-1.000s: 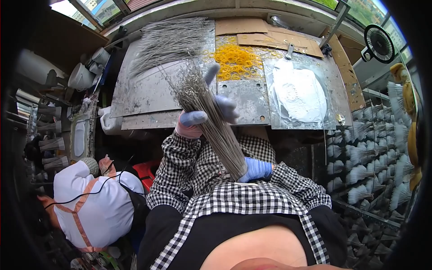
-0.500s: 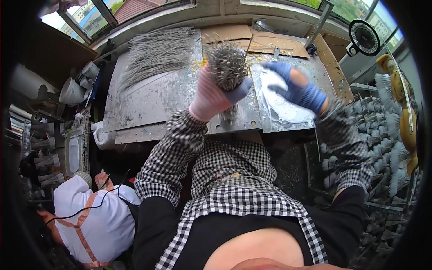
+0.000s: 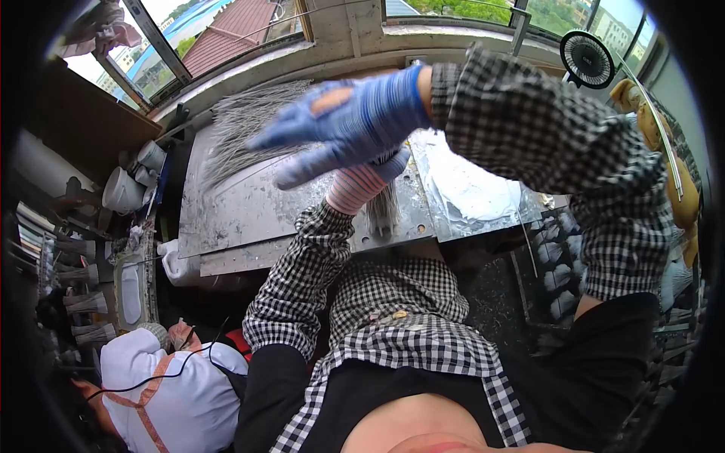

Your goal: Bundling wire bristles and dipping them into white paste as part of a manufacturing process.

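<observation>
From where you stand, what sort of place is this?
Probably a small workshop: the left hand holds a bundle of thin grey strands, with white paste-like material on a stained worktable.

The blurred right grip (image 3: 351, 124) hid part of the left grip (image 3: 359, 187) and the upper end of the wire bundle (image 3: 384, 215) clasped there. It also covered some of the loose wires (image 3: 245, 124) on the bench (image 3: 242, 215). The checked right sleeve (image 3: 529, 124) blocked part of the white paste (image 3: 468, 189), and the lower edge cut off the co-worker (image 3: 185, 392).
</observation>
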`<action>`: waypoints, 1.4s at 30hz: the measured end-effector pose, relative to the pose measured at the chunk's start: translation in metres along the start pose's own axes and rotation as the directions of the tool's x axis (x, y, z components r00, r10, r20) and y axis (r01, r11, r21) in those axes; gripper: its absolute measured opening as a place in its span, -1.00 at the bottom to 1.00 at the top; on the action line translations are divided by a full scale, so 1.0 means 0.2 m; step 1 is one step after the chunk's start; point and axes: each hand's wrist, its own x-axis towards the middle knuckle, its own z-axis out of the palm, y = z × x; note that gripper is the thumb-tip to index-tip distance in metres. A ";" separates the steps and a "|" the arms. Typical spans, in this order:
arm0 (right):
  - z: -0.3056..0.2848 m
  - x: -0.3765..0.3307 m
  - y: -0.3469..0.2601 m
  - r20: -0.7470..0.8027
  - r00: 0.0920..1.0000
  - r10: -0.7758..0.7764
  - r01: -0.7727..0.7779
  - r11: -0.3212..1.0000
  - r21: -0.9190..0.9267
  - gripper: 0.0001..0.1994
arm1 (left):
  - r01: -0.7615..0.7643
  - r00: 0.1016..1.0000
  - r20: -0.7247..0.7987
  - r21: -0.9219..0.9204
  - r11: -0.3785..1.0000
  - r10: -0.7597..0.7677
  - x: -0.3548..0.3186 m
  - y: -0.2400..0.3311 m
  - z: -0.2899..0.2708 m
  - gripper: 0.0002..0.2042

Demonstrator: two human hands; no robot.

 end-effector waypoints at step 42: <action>0.18 0.12 0.02 0.010 0.997 -0.073 0.060 0.889 0.455 -0.03 | 0.335 0.931 0.110 -0.634 0.697 -0.348 -0.07 -0.12 -0.01 -0.73</action>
